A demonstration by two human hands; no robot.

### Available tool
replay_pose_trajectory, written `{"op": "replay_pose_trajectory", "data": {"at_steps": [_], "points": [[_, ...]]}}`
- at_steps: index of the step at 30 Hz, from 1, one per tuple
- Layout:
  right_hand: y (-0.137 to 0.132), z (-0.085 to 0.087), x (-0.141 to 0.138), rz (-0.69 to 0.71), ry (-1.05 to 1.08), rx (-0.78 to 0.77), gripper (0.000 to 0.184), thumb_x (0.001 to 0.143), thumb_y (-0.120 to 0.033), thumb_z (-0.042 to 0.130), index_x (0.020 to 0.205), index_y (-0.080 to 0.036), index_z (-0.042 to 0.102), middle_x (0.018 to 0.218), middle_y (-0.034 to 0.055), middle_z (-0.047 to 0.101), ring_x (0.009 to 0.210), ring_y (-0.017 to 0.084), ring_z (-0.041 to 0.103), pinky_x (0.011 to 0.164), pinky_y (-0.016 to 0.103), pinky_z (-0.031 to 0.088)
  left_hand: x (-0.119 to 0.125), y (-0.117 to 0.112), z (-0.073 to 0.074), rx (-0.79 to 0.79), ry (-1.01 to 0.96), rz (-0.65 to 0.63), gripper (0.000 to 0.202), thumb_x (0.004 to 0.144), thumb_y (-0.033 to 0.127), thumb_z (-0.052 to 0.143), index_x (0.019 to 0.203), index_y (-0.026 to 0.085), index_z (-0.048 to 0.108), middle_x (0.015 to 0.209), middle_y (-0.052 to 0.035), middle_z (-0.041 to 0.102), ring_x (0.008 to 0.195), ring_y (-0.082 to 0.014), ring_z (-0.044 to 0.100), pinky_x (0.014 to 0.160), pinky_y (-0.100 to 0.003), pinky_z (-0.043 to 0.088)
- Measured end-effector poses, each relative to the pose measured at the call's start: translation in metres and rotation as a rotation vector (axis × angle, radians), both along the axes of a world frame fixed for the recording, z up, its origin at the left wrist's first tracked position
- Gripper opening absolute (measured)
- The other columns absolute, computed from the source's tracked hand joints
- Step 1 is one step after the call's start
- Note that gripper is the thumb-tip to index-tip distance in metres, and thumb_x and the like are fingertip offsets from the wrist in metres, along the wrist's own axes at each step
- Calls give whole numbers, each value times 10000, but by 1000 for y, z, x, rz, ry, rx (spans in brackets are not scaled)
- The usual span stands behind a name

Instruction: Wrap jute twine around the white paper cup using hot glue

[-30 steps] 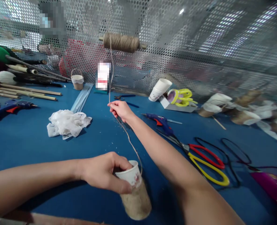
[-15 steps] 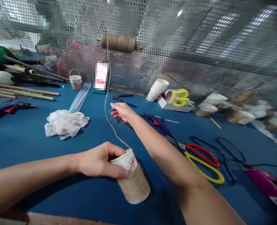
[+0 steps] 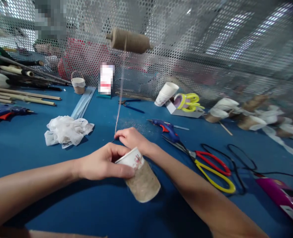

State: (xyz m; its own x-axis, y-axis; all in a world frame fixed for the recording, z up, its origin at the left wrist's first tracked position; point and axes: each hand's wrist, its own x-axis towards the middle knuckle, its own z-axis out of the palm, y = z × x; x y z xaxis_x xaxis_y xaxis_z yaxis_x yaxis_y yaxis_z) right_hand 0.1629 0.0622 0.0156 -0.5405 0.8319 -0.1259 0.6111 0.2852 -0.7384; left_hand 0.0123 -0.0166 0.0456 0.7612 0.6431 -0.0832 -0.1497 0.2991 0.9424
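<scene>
My left hand (image 3: pixel 106 162) grips a paper cup (image 3: pixel 143 180) by its white rim, thumb outside and fingers reaching in. Brown twine wraps the cup's lower part, and it tilts with its mouth toward the upper left. Just beyond the cup, my right hand (image 3: pixel 133 138) pinches the twine (image 3: pixel 118 115) between thumb and fingers. That strand runs up, blurred, to a twine spool (image 3: pixel 130 41) on a rod at the mesh screen. Where the strand meets the cup is hidden behind my hands.
Scissors (image 3: pixel 211 168) and a blue glue gun (image 3: pixel 166 129) lie to the right. Pliers (image 3: pixel 130 105), stacked paper cups (image 3: pixel 166 94) and a small basket (image 3: pixel 78 84) stand or lie farther back. White lace (image 3: pixel 68 130) is bunched at left. A perforated metal screen (image 3: pixel 186 49) bounds the back.
My right hand has come back toward the cup and closed on the twine. The strand, slack before, is now straighter and blurred. The cup has risen slightly in my left hand.
</scene>
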Motion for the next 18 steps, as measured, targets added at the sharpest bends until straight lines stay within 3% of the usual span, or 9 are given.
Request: {"op": "replay_pose_trajectory", "data": {"at_steps": [3, 6, 9, 11, 13, 15, 18], "points": [[-34, 5, 14, 111, -25, 13, 115, 757, -142, 614, 643, -154, 606, 653, -25, 612, 637, 124, 573, 587, 256, 467, 0, -1, 2, -54, -43, 41, 92, 618, 124, 678, 660, 100, 599, 609, 28, 518, 557, -66, 436, 578, -186, 383], [-51, 8, 26, 123, -29, 42, 193, 661, -58, 608, 504, -170, 593, 524, -47, 572, 559, 133, 555, 484, 222, 415, 0, -2, 2, -74, -36, 52, 110, 617, 142, 697, 676, 91, 619, 607, 26, 537, 552, -63, 439, 572, -181, 377], [-49, 11, 39, 32, -43, 138, 150, 692, -101, 568, 615, -191, 661, 655, -22, 630, 625, 143, 584, 572, 247, 461, 0, -3, -1, -53, -9, 76, 133, 623, 162, 706, 707, 89, 633, 611, 23, 556, 558, -70, 455, 578, -187, 384], [-44, 15, 50, -124, -51, 247, 202, 753, -154, 520, 869, -191, 680, 935, 51, 648, 712, 160, 600, 687, 318, 480, 0, -2, -5, -29, 22, 120, 156, 638, 178, 702, 752, 90, 642, 653, 9, 583, 591, -86, 486, 613, -204, 405], [-40, 21, 60, -294, -51, 357, 298, 806, -213, 476, 1066, -158, 611, 1177, 142, 547, 779, 186, 601, 767, 402, 463, 2, 0, -10, 2, 55, 181, 174, 664, 200, 685, 795, 93, 645, 708, -4, 602, 637, -101, 509, 660, -222, 419], [-42, 28, 65, -366, -39, 408, 294, 846, -273, 440, 1034, -125, 611, 1173, 173, 543, 823, 214, 605, 799, 436, 453, 5, 2, -15, 38, 83, 231, 180, 684, 213, 664, 818, 94, 640, 743, -9, 599, 668, -106, 512, 683, -227, 419], [-54, 34, 58, -233, -4, 340, 312, 882, -328, 413, 826, -154, 665, 914, 97, 667, 837, 197, 630, 799, 360, 487, 8, 6, -22, 107, 131, 281, 169, 683, 226, 644, 783, 92, 624, 760, -10, 580, 685, -110, 502, 685, -229, 411]]}}
